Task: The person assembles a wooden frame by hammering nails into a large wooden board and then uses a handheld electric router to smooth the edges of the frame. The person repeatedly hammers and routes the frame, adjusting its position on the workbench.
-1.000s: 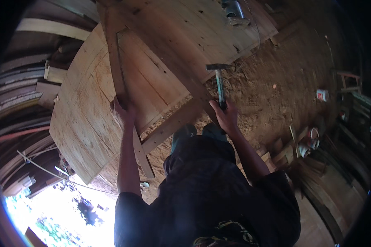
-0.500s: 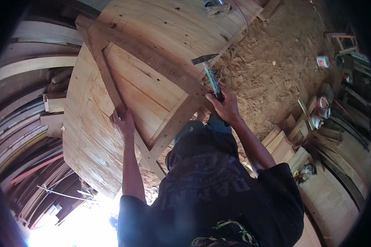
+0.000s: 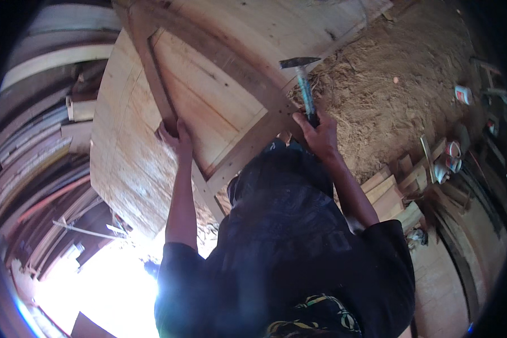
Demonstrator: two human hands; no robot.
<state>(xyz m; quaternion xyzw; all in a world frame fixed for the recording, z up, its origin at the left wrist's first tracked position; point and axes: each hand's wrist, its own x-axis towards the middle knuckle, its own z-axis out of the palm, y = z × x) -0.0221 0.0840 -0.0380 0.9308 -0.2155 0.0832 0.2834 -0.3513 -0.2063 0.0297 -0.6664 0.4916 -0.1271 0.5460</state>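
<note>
A triangular frame of brown wooden bars (image 3: 222,56) is held over a broad, pale wooden tabletop (image 3: 118,129). My left hand (image 3: 176,138) is closed round the frame's left bar, about midway along it. At the frame's right corner, close to my body, my right hand (image 3: 321,135) grips a hammer (image 3: 305,87) by its dark handle. The hammer's dark head points away from me, above the tabletop's right edge. My right fingers lie against or very near that corner; whether they also hold the bar is hidden.
Stacked boards (image 3: 34,141) line the left side. Brown, shaving-strewn ground (image 3: 388,107) lies to the right, with a white and red tub (image 3: 462,94) on it. Wood offcuts (image 3: 386,194) and long planks (image 3: 442,270) are at the lower right. Bright light glares at the lower left.
The whole view has shifted, so the frame, tabletop and both hands sit higher in the picture. Both grips stay the same, and the hammer keeps its place beside the frame's corner.
</note>
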